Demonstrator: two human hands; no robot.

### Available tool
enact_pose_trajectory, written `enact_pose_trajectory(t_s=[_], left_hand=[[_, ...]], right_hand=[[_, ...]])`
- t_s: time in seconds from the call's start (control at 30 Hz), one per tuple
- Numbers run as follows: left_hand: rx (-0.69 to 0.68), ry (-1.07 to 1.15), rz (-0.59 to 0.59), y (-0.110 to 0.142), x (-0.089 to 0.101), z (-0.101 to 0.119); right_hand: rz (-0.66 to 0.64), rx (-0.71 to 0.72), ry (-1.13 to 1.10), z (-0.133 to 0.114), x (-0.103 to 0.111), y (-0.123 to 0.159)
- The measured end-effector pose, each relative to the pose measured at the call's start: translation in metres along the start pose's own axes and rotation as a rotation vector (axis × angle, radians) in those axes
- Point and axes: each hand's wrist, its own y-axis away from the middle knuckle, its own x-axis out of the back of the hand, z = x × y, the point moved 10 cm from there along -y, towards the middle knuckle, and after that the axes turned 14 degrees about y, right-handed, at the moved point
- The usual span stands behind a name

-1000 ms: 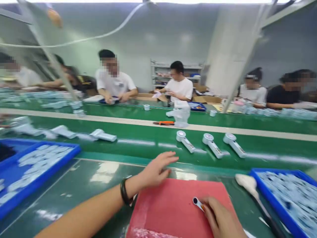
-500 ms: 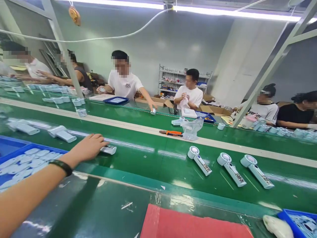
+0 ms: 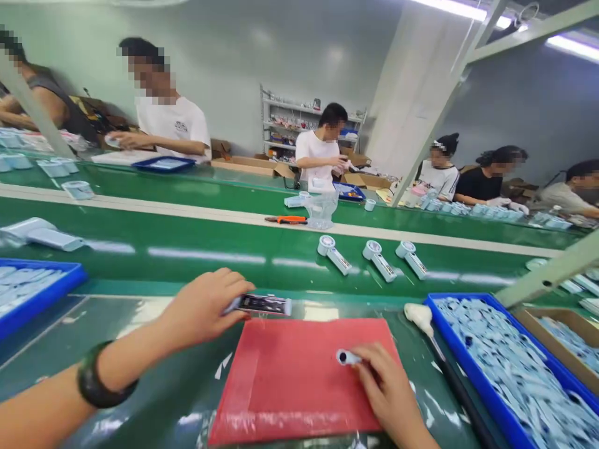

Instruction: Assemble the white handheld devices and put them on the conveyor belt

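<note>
My left hand [image 3: 206, 304] is closed around the head end of a handheld fan [image 3: 264, 304], whose open handle with dark inner parts points right, just past the far edge of a red mat [image 3: 299, 380]. Over the mat's right side, my right hand [image 3: 386, 380] pinches a small light-blue plastic part [image 3: 345, 357] with a dark round spot. The two pieces are apart. Most of the fan's head is hidden by my left fingers.
Three fans [image 3: 378, 259] lie on the green conveyor belt [image 3: 224, 249]. A blue tray [image 3: 496, 368] of small parts and a white-headed mallet [image 3: 421, 319] are at right; another blue tray [image 3: 70, 274] is at left. Pliers [image 3: 286, 219] lie beyond. Co-workers sit opposite.
My left hand has lifted the fan off the belt and brought it right, to the red mat. My right hand has come into view holding a small part. The view has turned right and down.
</note>
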Motion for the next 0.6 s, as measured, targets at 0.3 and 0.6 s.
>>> enact_pose_trajectory(t_s=[0.3,0.6], left_hand=[[-0.211,0.133,-0.162,-0.03,-0.105,0.145],[-0.391,0.464,-0.02,-0.027,-0.083,0.14]], right_hand=[[-0.003,-0.04,0.026,-0.036,0.026,-0.005],[-0.134,0.043,0.35,-0.063,-0.009,-0.022]])
